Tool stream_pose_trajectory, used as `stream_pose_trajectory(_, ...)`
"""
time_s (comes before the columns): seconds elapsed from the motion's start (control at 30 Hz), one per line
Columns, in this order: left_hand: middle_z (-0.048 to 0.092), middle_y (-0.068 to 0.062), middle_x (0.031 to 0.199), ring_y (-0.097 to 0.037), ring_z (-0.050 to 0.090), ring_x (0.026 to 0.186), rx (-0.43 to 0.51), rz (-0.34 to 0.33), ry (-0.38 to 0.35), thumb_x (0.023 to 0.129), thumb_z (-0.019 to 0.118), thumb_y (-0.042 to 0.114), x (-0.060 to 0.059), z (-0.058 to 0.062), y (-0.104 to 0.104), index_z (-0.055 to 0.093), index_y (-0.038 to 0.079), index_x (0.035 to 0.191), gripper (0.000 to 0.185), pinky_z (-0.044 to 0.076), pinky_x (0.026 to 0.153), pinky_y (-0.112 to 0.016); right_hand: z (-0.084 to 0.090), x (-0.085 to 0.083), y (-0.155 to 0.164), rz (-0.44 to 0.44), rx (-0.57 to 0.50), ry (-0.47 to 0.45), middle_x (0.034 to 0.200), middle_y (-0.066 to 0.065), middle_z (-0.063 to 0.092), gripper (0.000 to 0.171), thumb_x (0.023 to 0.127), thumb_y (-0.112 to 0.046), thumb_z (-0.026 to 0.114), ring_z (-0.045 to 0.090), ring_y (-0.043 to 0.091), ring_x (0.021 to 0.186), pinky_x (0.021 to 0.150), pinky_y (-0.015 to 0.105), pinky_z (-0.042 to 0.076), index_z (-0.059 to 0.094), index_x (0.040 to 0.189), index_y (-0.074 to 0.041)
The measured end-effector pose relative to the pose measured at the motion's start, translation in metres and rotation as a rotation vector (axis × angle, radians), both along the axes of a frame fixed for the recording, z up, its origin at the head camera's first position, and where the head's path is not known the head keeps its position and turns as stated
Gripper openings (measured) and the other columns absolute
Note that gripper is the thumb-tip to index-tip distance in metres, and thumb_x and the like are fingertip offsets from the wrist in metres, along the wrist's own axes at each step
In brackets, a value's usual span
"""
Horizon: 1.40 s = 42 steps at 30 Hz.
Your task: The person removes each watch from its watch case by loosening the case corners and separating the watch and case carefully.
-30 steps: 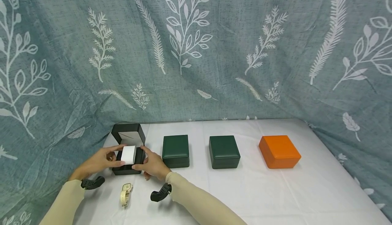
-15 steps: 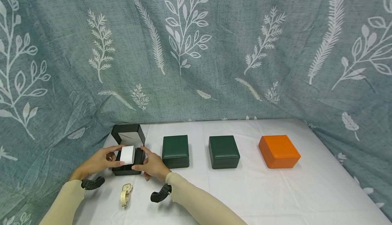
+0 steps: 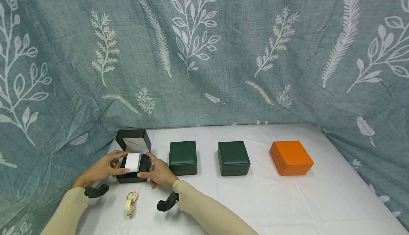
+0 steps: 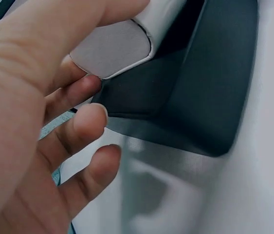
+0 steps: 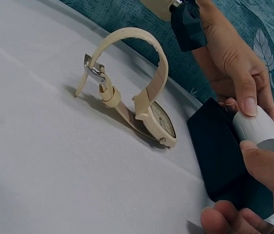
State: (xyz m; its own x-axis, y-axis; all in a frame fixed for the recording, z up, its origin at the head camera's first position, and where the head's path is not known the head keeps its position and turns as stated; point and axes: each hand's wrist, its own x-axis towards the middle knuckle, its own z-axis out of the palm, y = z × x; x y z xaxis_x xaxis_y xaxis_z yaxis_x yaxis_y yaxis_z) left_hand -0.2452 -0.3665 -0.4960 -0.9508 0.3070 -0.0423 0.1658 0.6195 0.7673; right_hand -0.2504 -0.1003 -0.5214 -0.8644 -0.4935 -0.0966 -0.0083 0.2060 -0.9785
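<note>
I see my left hand (image 3: 102,168) and my right hand (image 3: 158,173) both pinching the little white pillow (image 3: 132,162) just over the open black box (image 3: 133,171). The cream watch (image 3: 131,203) lies on the white table (image 3: 287,199) near me.

No readable text, label or number anywhere — the watch (image 5: 154,114) dial is too blurred.
</note>
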Motion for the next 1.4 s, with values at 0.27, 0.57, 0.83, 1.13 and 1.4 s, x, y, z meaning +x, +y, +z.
stream_pose_trajectory(0.27, 0.055, -0.009, 0.087, -0.016, 0.05, 0.071, 0.005, -0.006, 0.0, 0.089, 0.083, 0.034, -0.0012, -0.0007, -0.0007, 0.048, 0.007, 0.154, 0.079, 0.044, 0.059, -0.029, 0.0002, -0.0001, -0.0007, -0.002, 0.004, 0.002, 0.078, 0.005, 0.06, 0.086, 0.089, -0.017, 0.084, 0.051, 0.014, 0.043, 0.04, 0.029, 0.047, 0.037, 0.161, -0.02)
stream_pose_trajectory(0.57, 0.052, -0.011, 0.092, -0.018, 0.048, 0.074, -0.022, -0.006, -0.023, 0.087, 0.085, 0.034, -0.0014, 0.0004, 0.0015, 0.048, 0.007, 0.154, 0.081, 0.043, 0.059, -0.03, -0.0001, 0.0014, -0.0011, -0.013, 0.013, -0.001, 0.075, 0.003, 0.059, 0.086, 0.089, -0.017, 0.084, 0.05, 0.014, 0.043, 0.041, 0.029, 0.047, 0.037, 0.161, -0.022)
stream_pose_trajectory(0.83, 0.049, -0.013, 0.104, -0.02, 0.047, 0.079, -0.043, -0.008, -0.031, 0.088, 0.084, 0.035, -0.0024, 0.0008, 0.0029, 0.047, 0.009, 0.154, 0.081, 0.044, 0.06, -0.031, -0.0011, 0.0014, -0.0014, -0.018, 0.019, 0.003, 0.077, 0.003, 0.06, 0.086, 0.089, -0.019, 0.084, 0.051, 0.014, 0.044, 0.041, 0.029, 0.048, 0.037, 0.161, -0.023)
stream_pose_trajectory(1.13, 0.049, -0.016, 0.124, -0.017, 0.047, 0.076, -0.031, -0.034, 0.018, 0.087, 0.085, 0.028, -0.0021, -0.0008, 0.0046, 0.046, 0.007, 0.155, 0.082, 0.044, 0.059, -0.029, -0.0016, 0.0018, -0.0006, -0.012, 0.003, 0.004, 0.075, 0.002, 0.058, 0.086, 0.089, -0.017, 0.083, 0.05, 0.013, 0.043, 0.04, 0.028, 0.046, 0.036, 0.161, -0.022)
stream_pose_trajectory(1.4, 0.049, -0.016, 0.102, -0.016, 0.045, 0.073, 0.009, -0.021, 0.0, 0.087, 0.085, 0.024, -0.0025, -0.0007, 0.0051, 0.043, 0.008, 0.157, 0.083, 0.042, 0.057, -0.028, -0.0013, 0.0007, -0.0004, -0.002, 0.001, 0.015, 0.073, 0.001, 0.058, 0.086, 0.09, -0.018, 0.083, 0.05, 0.013, 0.043, 0.041, 0.028, 0.047, 0.035, 0.162, -0.02)
